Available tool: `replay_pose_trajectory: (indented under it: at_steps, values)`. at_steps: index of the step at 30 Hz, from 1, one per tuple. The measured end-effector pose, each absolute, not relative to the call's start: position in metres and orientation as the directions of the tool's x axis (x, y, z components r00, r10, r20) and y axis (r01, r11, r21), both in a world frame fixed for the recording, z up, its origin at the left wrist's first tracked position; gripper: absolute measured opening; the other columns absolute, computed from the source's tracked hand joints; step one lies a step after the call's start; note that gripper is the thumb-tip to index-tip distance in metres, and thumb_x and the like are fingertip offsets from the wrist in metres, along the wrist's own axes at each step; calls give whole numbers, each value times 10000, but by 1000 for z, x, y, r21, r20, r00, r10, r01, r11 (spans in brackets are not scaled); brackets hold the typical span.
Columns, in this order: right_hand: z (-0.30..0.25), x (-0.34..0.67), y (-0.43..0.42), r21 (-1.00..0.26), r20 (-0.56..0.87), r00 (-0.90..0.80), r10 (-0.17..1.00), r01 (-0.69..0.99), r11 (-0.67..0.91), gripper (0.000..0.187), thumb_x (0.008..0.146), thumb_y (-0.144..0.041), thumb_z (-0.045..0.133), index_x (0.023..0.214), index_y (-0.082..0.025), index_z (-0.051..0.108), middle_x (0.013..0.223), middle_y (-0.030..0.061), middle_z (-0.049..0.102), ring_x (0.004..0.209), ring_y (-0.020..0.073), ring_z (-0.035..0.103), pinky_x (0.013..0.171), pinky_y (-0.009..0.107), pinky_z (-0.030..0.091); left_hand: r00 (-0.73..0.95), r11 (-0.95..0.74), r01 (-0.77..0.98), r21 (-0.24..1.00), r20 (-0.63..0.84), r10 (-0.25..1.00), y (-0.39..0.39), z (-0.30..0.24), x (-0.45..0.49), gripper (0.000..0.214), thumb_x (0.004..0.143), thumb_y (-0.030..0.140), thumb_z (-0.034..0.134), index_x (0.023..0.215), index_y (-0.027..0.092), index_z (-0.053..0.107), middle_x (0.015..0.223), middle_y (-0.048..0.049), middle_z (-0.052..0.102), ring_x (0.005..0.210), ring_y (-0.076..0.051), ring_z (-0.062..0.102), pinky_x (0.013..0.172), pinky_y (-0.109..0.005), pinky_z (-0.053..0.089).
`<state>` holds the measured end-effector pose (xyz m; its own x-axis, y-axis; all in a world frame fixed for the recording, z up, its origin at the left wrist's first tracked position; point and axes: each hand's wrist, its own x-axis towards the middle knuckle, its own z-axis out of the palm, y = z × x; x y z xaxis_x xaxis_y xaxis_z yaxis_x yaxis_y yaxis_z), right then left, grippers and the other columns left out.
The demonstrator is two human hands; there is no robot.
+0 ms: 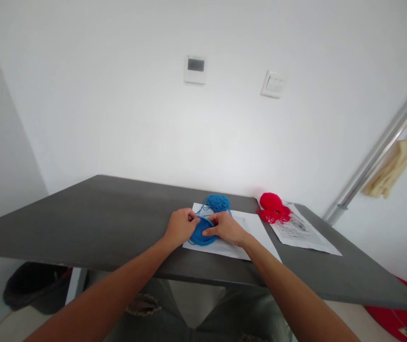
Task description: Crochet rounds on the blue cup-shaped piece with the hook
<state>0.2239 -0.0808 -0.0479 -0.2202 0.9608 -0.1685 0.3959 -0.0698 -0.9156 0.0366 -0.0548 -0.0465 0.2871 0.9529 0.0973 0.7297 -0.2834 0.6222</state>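
Indoors; home or office undetermined: white wall (135,118) beyond the far edge of the table (82,223) bears a panel (195,70) and switch (273,84).

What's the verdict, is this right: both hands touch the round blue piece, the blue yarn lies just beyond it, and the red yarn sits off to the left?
One slip: the red yarn sits off to the right, as the head view shows. The left hand and right hand do touch the round blue piece, with the blue yarn just beyond it.

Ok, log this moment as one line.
left hand: pinching blue disc edge; right hand: touching blue disc; beyond: blue yarn; rightward: red yarn
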Motion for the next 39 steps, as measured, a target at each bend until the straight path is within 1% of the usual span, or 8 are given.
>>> replay_pose_trajectory:
  at_steps: [10,15,21,24,27,31,34,39]
  values:
    - [-43,227,-63,-942,-336,-156,929,78,-328,359,1002,-393,643,1275,-161,625,1242,96,667,1040,220,690,880,423,606,355,-325,551,768,137,925,-37,-56,36,271,991,357,653,1167,154,679,1132,-78,711,938,-208,704,829,-402,613]
    - [-49,217,-49,-903,-397,-158,904,-108,-415,373,1002,-397,641,1295,-168,617,1278,101,655,1074,231,682,905,440,599,352,-394,448,802,247,903,-30,-54,40,154,966,298,685,953,145,694,889,-20,712,780,-163,680,764,-349,589]
    - [-54,203,-35,-845,-428,-168,888,-273,-459,349,1006,-410,633,1244,-155,633,1186,86,681,980,201,697,836,395,613,296,-438,323,839,350,889,-28,-53,42,48,836,169,702,791,186,701,676,18,688,645,-143,628,659,-256,503]
    - [-61,199,-32,-852,-381,-115,917,-342,-396,289,1009,-383,636,1170,-144,648,1069,57,691,847,156,688,730,321,606,290,-430,297,853,348,891,-29,-54,41,35,808,205,705,776,192,709,659,21,687,627,-143,618,634,-247,488]
    - [-67,197,-36,-877,-266,-15,964,-410,-249,231,1003,-366,648,1035,-138,647,847,-11,642,632,88,591,572,224,525,271,-413,291,863,339,901,-29,-55,41,54,803,236,699,786,187,711,667,16,686,631,-144,615,628,-245,479]
    - [-67,195,-47,-896,-105,125,987,-442,-39,259,876,-355,802,879,-176,616,639,-86,508,527,57,461,513,178,426,272,-389,280,877,316,909,-28,-55,42,93,817,246,691,832,176,750,702,4,730,655,-159,646,621,-249,483]
    - [-64,193,-51,-914,-26,171,985,-403,46,222,905,-336,774,928,-164,635,724,-57,583,590,75,534,564,200,485,292,-389,270,881,310,905,-29,-55,41,100,845,224,696,874,168,773,764,2,762,717,-172,684,665,-257,512]
    - [-56,185,-55,-947,33,170,985,-311,85,300,996,-349,658,1221,-152,642,1175,77,682,970,194,695,827,382,613,288,-399,321,859,312,905,-39,-45,34,176,954,307,695,987,136,716,930,-31,735,835,-188,704,785,-362,593]
